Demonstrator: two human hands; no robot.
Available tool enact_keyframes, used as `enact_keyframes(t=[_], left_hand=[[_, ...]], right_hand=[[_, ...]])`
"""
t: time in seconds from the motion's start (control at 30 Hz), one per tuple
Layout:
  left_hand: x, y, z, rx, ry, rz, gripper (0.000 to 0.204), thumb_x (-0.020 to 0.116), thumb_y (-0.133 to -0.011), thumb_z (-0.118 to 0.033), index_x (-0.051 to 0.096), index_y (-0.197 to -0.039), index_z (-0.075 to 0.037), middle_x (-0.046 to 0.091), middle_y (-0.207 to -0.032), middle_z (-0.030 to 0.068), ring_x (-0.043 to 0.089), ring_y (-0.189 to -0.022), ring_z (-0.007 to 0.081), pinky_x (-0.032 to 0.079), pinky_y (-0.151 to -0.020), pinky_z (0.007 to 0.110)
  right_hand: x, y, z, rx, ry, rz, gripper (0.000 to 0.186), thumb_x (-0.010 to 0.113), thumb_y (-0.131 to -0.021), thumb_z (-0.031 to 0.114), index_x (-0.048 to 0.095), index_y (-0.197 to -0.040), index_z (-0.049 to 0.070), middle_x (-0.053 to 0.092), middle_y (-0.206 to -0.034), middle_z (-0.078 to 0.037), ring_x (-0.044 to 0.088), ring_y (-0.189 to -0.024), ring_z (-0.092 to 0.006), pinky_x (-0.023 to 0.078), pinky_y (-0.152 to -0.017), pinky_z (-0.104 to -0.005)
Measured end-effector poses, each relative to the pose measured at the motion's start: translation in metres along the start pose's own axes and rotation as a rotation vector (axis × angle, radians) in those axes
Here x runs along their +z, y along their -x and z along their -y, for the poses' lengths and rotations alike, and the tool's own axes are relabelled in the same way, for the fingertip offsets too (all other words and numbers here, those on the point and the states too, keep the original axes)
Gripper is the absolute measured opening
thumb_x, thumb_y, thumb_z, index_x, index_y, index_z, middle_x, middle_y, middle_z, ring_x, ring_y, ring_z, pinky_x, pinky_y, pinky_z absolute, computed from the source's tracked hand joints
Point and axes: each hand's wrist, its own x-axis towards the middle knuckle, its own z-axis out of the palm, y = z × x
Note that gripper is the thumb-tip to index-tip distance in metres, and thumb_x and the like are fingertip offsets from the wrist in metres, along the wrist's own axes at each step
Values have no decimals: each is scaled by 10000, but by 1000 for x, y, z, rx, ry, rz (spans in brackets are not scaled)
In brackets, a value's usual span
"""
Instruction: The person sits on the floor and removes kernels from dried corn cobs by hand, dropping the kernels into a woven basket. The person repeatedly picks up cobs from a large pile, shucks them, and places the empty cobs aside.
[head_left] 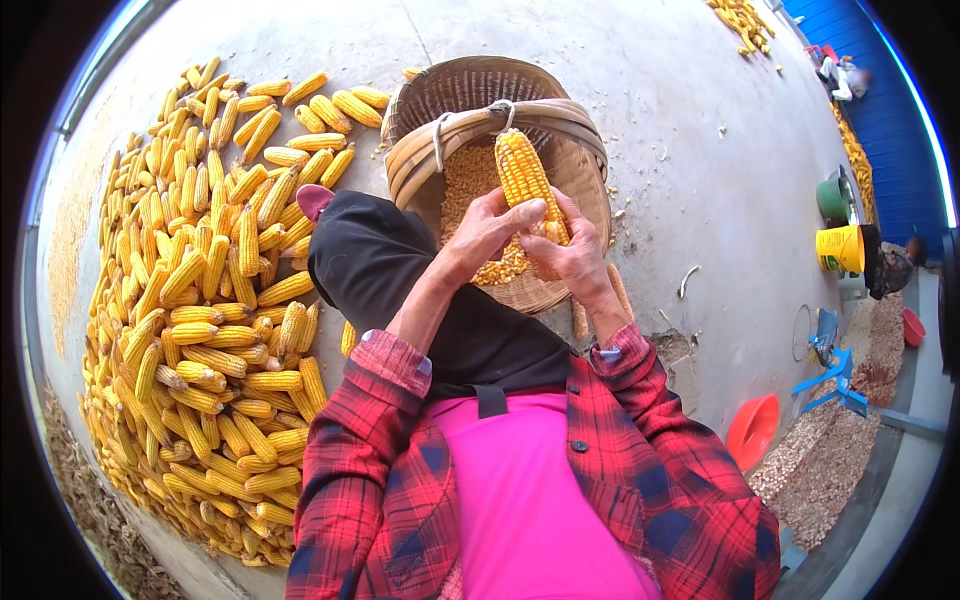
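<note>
Both my hands are closed round the lower part of one yellow corn cob (522, 170), which tilts upward and away from me. My left hand (490, 232) grips it from the left, its thumb laid across the cob. From the right, my right hand (578, 255) wraps the cob's lower end. Beneath them stands a woven bamboo basket (575, 180) with a thick bent handle (430, 155) tied on with cord. Loose corn kernels (468, 185) lie inside it. My hands hide part of the basket's floor.
A big heap of corn cobs (200, 360) covers the floor on my left. To the right are a red basin (752, 432), a yellow bucket (840, 249), a green bucket (832, 202) and a blue metal stand (835, 380). Other people (843, 77) are at the far right.
</note>
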Motion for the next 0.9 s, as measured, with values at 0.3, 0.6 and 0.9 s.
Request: enact_keyframes(t=[0.3,0.6,0.9], left_hand=[[-3,3,4,70,-21,-11,364,670,-860,-294,600,-1102,-31,618,-829,-6,526,-623,45,418,-530,207],[7,0,-1,13,-71,-81,408,650,-869,-352,605,-1104,-22,633,-886,14,555,-715,62,457,-600,222],[4,-1,3,50,-100,64,510,690,-840,-357,547,-1198,-22,624,-978,21,589,-862,116,482,-780,275]], right_hand=[[1,-1,3,59,-191,52,638,679,-800,1,401,-1373,26,581,-1113,-35,584,-897,-88,494,-758,-221],[3,5,-8,43,150,-41,652,698,-799,40,379,-1365,-13,578,-1131,-59,569,-972,-112,487,-832,-245],[1,8,10,111,71,-44,657,674,-792,46,361,-1368,0,577,-1137,-53,576,-983,-112,485,-823,-248]])
